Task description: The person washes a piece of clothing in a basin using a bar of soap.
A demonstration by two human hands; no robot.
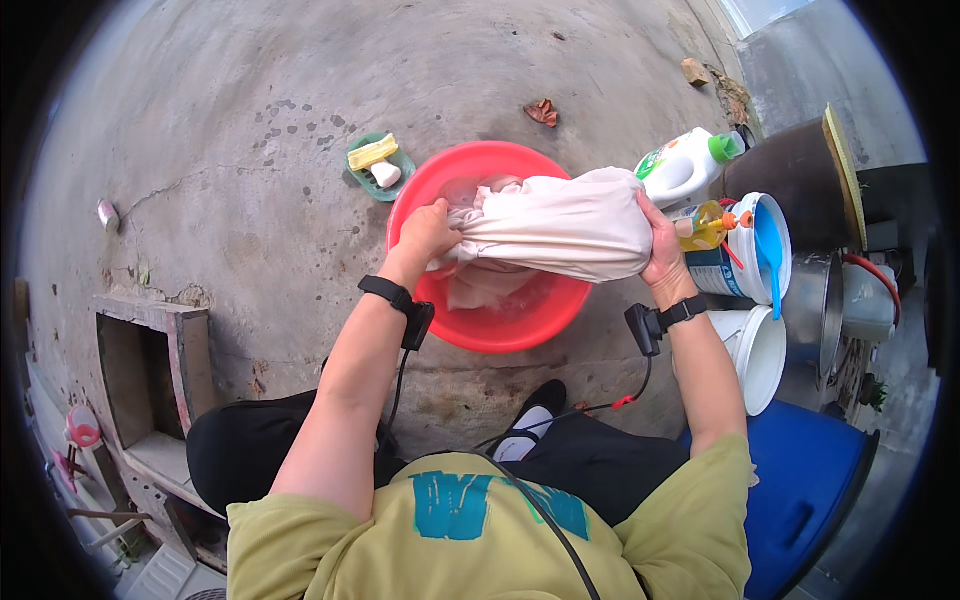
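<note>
A pale pinkish-white cloth (pixel 560 225) is stretched between my two hands above a red plastic basin (pixel 500 335). My left hand (pixel 430 235) is closed on its gathered end, over the basin's left side. At the other end, my right hand (pixel 662 240) grips the wider, smoother part, just past the basin's right rim. The cloth's folds run lengthwise from hand to hand. More of the wet cloth hangs down into the basin, where some water shows. Part of the basin's inside is hidden under the cloth.
A green soap dish (pixel 403 160) with a yellow bar (pixel 373 151) and a white bar (pixel 386 175) lies left of the basin. Right of it stand a white detergent bottle (pixel 675 170), a yellow-liquid bottle (pixel 708 226), white buckets (pixel 765 360) and a blue container (pixel 800 490).
</note>
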